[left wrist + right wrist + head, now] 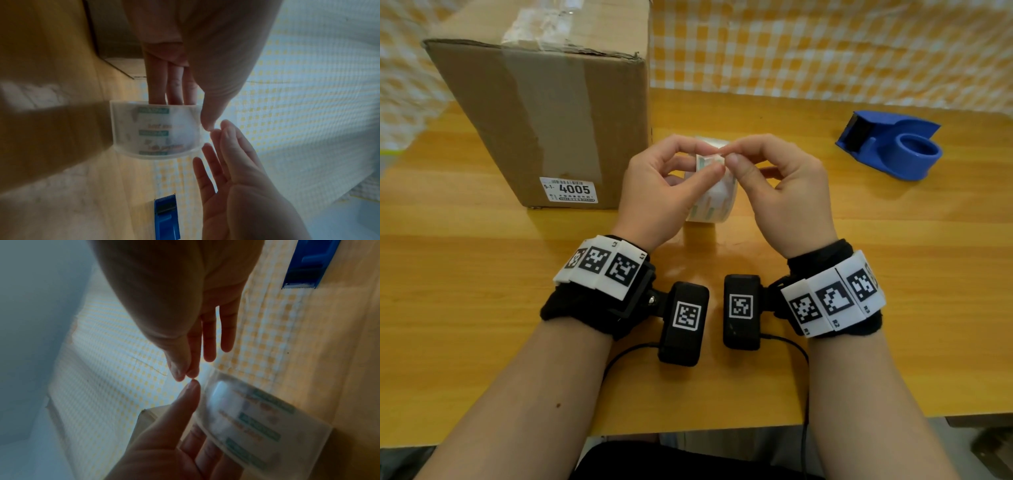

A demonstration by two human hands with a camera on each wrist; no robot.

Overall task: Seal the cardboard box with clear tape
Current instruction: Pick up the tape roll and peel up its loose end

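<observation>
A tall cardboard box (pixel 544 113) stands at the table's back left, with old tape on its side and top. My left hand (pixel 714 159) holds a roll of clear tape (pixel 714 198) just right of the box: its fingers (pixel 174 87) go through the core and the thumb lies on the outside of the roll (pixel 156 131). My right hand (pixel 727 156) pinches thumb and forefinger (pixel 185 374) together at the roll's top edge, right against the left thumb tip (pixel 191 394). Its other fingers are spread. The clear strip itself is too faint to see.
A blue tape dispenser (pixel 890 147) sits on the wooden table (pixel 859 274) to the right, about a hand's width from my right hand. A yellow-checked cloth (pixel 825 44) hangs behind the table. The table's front edge is under my forearms.
</observation>
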